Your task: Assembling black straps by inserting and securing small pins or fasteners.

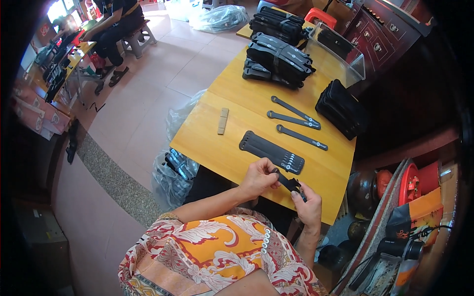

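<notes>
Between my hands, above the near edge of the yellow table (197, 132), a black hook-and-loop strap (288, 182) is stretched. My left hand (260, 176) pinches one end of it. The thumb and fingers of my right hand (307, 201) grip the other end, where the strap looks folded. Just beyond my hands lies a row of overlapping black straps (269, 148) with pale print at one end. Farther off, three single dark straps, one of them a loose strap (301, 137), lie slantwise with slotted ends to the left.
Banded bundles of straps (279, 56) are piled at the far end, beside a clear plastic box (345, 61). A black bundle (340, 108) sits at the right edge. A tan strip (223, 121) lies left. Another person (116, 29) sits at a far table.
</notes>
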A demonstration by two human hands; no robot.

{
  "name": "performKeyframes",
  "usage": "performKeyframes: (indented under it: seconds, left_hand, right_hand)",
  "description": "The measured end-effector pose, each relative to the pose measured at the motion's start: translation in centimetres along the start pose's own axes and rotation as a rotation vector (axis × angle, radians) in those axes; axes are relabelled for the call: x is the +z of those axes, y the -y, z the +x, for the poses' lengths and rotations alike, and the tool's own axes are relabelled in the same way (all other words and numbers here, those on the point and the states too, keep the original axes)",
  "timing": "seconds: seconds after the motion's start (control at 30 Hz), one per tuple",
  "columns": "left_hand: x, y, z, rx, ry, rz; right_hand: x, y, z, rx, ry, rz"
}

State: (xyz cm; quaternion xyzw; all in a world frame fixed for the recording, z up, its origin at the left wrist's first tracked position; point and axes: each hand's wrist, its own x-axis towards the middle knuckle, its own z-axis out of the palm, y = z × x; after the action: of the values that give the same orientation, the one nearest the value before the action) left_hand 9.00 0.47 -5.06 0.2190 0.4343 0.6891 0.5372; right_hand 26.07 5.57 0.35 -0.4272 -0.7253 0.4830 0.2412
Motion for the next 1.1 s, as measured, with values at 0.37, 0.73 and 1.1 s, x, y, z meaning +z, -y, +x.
performKeyframes:
  seconds: [0.37, 0.73, 1.1]
  left_hand:
    - [0.8, -0.7, -0.1, -0.269, 0.148, -0.045]
    - [1.2, -0.4, -1.3, -0.220, 0.413, 0.021]
    - [-5.7, -5.8, -3.7, -0.366, 0.425, -0.157]
  right_hand:
    - [1.0, 0.8, 1.2, -0.256, -0.160, -0.235]
    - [-0.4, 0.1, 1.4, -0.116, -0.379, -0.182]
    - [-20.5, -3.9, 7.4, -0.143, -1.413, -0.733]
